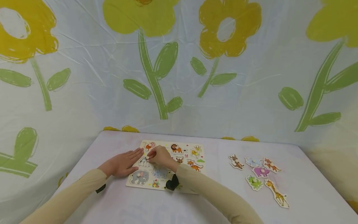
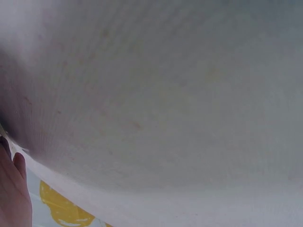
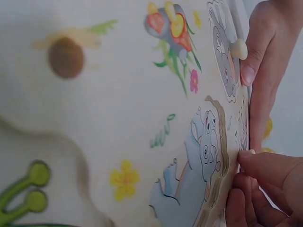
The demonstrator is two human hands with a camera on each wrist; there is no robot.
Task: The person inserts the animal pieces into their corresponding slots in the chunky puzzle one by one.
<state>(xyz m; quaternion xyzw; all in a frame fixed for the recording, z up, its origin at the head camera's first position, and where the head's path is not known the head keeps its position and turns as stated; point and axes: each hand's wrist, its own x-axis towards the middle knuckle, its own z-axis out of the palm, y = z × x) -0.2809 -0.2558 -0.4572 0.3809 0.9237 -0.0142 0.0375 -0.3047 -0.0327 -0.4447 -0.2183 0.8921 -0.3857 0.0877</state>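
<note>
While the left hand (image 1: 123, 163) lies flat, fingers straight, at the left edge of the board (image 1: 146, 186), the right hand (image 1: 162, 157) pinches the zebra (image 1: 143, 162)'s knob (image 1: 147, 158), just beyond the elephant (image 1: 139, 178)

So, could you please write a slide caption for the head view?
Right hand pinching the zebra piece, left hand at the puzzle board, six loose animal pieces lying to the right.

from above and close, head and right-wrist views share the board (image 3: 118, 94).
</note>
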